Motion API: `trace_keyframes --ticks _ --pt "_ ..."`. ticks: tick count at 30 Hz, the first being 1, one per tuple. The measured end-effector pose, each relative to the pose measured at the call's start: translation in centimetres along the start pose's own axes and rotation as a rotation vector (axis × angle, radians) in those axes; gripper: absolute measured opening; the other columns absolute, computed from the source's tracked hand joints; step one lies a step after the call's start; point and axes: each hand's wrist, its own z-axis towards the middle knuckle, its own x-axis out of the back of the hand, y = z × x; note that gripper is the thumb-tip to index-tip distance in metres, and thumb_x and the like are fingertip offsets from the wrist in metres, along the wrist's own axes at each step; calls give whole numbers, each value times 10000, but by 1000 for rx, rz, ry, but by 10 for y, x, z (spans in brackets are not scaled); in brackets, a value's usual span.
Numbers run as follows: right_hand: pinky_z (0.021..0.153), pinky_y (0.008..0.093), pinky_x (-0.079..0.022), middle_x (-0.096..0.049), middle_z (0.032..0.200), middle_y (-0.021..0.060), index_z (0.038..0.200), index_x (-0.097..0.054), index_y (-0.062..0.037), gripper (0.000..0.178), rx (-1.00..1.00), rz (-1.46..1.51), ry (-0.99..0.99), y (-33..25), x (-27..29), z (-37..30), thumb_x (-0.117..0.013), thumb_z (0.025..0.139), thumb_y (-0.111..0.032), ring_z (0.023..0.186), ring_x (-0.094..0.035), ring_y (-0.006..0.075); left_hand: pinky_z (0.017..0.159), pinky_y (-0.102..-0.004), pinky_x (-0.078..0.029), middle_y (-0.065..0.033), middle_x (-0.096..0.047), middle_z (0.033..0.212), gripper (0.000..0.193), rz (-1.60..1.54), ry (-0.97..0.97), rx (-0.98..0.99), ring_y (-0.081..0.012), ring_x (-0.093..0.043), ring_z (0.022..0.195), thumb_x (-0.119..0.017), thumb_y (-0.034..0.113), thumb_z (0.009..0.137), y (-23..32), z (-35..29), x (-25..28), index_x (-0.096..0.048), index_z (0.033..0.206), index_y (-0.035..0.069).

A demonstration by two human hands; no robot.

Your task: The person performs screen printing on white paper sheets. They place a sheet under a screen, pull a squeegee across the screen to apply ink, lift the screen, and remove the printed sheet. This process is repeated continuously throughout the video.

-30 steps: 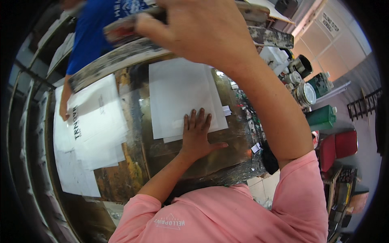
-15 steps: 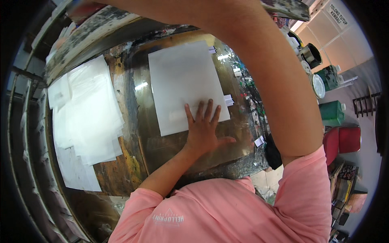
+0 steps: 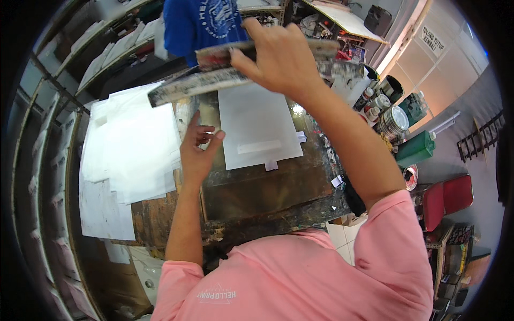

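My right hand [image 3: 284, 59] grips the near edge of a paint-smeared wooden frame [image 3: 198, 88], which is raised and tilted above the work board [image 3: 257, 192]. Its mesh, if any, cannot be made out from this angle. Under it, a white sheet [image 3: 257, 120] lies on the brown board, its far end hidden by the frame and my hand. Small pale tabs [image 3: 271, 166] sit at its near and right edges. My left hand [image 3: 199, 152] hovers just left of the sheet, holding nothing, with index finger and thumb apart and the other fingers bent.
Overlapping white sheets [image 3: 139, 144] cover the table's left side. Metal drying racks [image 3: 64, 88] stand farther left. Paint cans [image 3: 393, 120] and a green jug [image 3: 415, 148] line the right side, near a red chair [image 3: 450, 198]. Beyond the frame is a person in a blue shirt [image 3: 203, 27].
My left hand has lifted off the sheet and moved left. My right hand has come into view with the frame, lower than before. The sheet lies straighter, with a tab showing at its near edge.
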Motion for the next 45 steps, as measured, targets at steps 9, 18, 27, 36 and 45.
trace_keyframes --ticks 9,18,27,36,45 --pt "880 482 -460 -691 1013 109 1170 -723 -59 503 53 7 -462 -35 0 -125 -685 985 -525 995 -647 310 1048 -424 -543 -127 -709 1300 1177 -184 86 253 -265 -674 1210 -1080 332 602 1 -53 30 -516 1572 -21" --pt "868 445 -588 -723 1129 97 1210 -729 -100 434 -137 255 -822 -59 -40 -220 -794 918 -415 1029 -685 318 1212 -580 -250 -107 -657 1212 1211 838 43 171 -333 -554 1260 -997 711 410 -86 -109 22 -727 1379 34" --pt "792 430 -589 -665 1054 82 1135 -697 -115 415 -66 190 -506 30 -201 -173 -849 852 -377 996 -674 307 1156 -548 -312 -145 -632 1189 1270 832 0 132 -351 -571 1187 -1025 654 367 -78 -108 26 -694 1393 -19" --pt "825 531 -585 -783 1009 149 1139 -768 -135 548 6 258 -759 134 -282 -32 -633 1002 -649 966 -757 377 1041 -488 -342 -73 -599 1035 1404 626 112 40 -287 -514 1032 -939 791 446 -86 -113 29 -586 1550 -1" --pt "748 478 -592 -709 982 93 1059 -704 -141 392 -29 132 -522 47 -198 -145 -729 957 -519 935 -713 326 1068 -490 -338 -82 -634 1005 1308 660 137 -63 -302 -546 1009 -952 705 551 -90 -113 27 -548 1575 0"
